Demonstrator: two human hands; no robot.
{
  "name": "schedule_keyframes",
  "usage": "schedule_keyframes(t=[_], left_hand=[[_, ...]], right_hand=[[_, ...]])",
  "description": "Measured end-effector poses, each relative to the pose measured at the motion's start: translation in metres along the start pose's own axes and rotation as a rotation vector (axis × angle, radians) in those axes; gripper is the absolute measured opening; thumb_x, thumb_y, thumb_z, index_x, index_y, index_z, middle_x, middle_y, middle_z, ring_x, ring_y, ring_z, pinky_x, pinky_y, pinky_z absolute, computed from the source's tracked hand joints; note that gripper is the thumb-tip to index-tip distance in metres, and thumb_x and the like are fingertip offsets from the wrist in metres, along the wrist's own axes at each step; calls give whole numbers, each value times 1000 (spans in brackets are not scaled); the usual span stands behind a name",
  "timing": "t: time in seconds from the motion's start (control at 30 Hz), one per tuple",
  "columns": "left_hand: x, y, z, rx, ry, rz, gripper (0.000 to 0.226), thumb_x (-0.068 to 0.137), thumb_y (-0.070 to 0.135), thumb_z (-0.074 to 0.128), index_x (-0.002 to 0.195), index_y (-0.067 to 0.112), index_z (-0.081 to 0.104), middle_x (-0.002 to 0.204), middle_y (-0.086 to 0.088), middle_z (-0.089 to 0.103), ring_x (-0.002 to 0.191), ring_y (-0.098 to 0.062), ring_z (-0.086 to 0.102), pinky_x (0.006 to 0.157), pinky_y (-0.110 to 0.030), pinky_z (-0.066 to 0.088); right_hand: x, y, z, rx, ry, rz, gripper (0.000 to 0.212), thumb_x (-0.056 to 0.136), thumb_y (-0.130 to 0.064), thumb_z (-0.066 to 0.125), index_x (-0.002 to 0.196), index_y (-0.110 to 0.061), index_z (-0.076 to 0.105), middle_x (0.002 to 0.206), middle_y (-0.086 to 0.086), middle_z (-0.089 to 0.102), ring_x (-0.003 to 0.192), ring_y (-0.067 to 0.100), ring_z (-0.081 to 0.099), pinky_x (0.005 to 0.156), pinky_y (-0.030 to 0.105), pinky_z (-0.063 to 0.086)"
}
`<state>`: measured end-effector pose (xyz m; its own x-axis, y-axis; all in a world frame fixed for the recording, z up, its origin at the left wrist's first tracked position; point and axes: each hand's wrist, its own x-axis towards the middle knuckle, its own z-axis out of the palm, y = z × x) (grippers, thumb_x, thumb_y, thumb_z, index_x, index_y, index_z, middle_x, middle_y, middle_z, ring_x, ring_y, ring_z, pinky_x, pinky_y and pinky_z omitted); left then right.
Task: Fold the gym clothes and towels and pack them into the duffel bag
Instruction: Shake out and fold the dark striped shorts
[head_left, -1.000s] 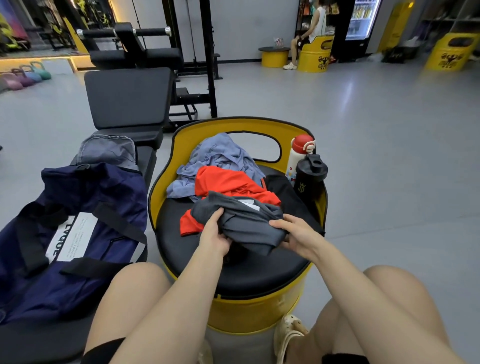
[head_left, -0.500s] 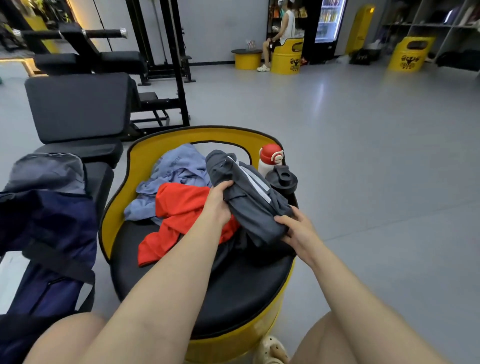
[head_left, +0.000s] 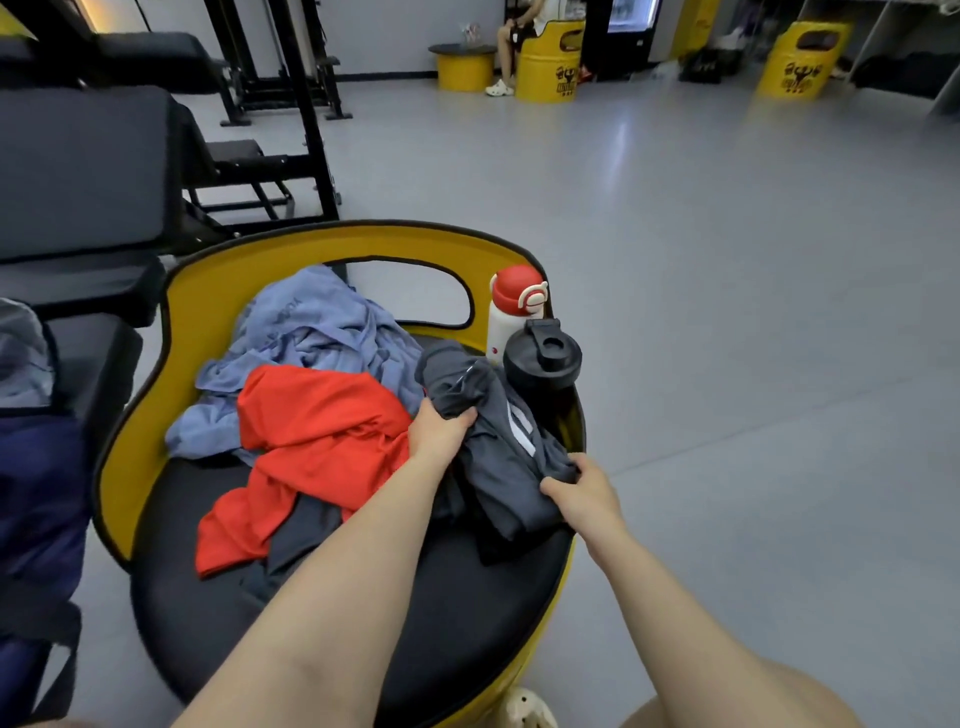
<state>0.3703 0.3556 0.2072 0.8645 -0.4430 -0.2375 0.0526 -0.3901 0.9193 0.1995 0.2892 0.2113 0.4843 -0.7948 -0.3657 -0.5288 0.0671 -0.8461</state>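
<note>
Dark grey soft fabric garment with white stripes (head_left: 506, 441) at right edge of black round seat cushion (head_left: 363, 623). Left hand (head_left: 441, 431) grips far bunch; right hand (head_left: 582, 491) pinches near hem. Likely light, limp, prone to bunching; best held at edges or corners.

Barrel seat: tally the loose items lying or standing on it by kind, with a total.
Garments: 3, namely the blue top, the red shirt and the grey shorts, which the left hand and right hand both hold.
Bottles: 2, namely the white bottle with a red cap and the black shaker bottle.
Total: 5
</note>
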Motion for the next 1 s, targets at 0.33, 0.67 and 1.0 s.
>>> schedule_keyframes(t=[0.33,0.67,1.0], left_hand=[[1,-18,-46,586,5,2,49,84,53,59,121,21,59,123,-11,63,116,-31,56,91,-34,44],[11,0,-52,423,68,465,13,80,10,71,89,11,61,90,-1,52,85,-21,55,78,-28,43],[29,23,-56,467,-191,674,19,96,6,48,110,2,61,132,-4,55,124,-17,47,100,-20,31]], right_hand=[[-8,-3,13,-136,-77,19,38,86,-12,59,123,-12,54,118,10,59,93,21,49,78,24,38],[-17,-8,24,-550,248,-651,50,85,-13,61,133,-15,50,129,2,49,120,22,45,102,35,41],[8,-11,62,-930,-51,-766,64,100,-49,32,153,-29,2,159,-4,-14,142,11,-22,115,34,-12]])
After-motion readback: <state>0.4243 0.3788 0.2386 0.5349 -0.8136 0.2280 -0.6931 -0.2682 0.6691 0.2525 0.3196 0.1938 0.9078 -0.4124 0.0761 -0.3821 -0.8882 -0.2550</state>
